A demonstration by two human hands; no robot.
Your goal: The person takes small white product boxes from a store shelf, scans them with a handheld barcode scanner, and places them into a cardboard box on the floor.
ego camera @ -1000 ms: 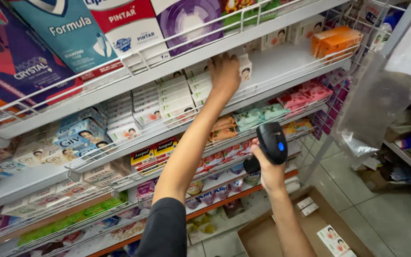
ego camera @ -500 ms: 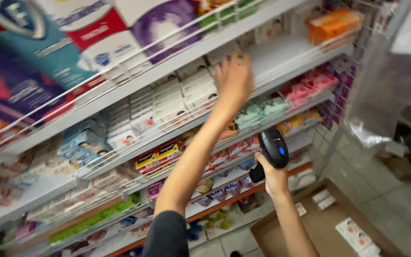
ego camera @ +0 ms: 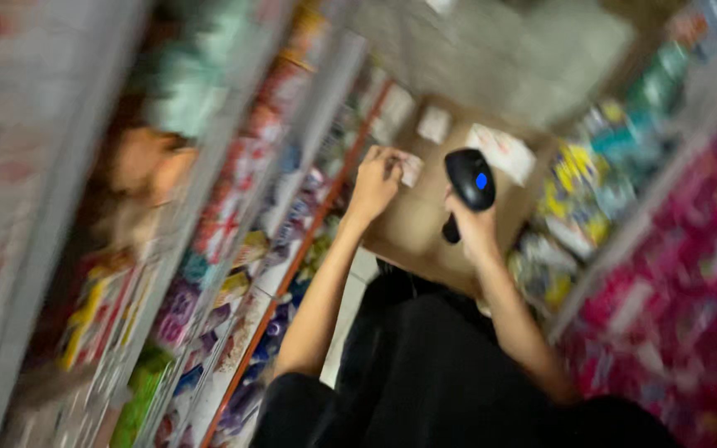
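Gripped in the right hand (ego camera: 473, 234) is a black scanner (ego camera: 468, 184) with a blue light, held over a cardboard box (ego camera: 412, 228). Just beside it, a small white packet (ego camera: 411, 168) is pinched by the left hand (ego camera: 375, 181). Blurred shelves (ego camera: 234, 216) of goods are seen beyond.

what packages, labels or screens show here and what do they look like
Small pale packet: held in the left hand, over the box.
Handheld scanner: in the right hand, black, with a blue light.
Cardboard box: open on the floor, brown, with white packets inside.
Shelf packages: at left, blurred, red and multicoloured.
Pink packs: at right, blurred.
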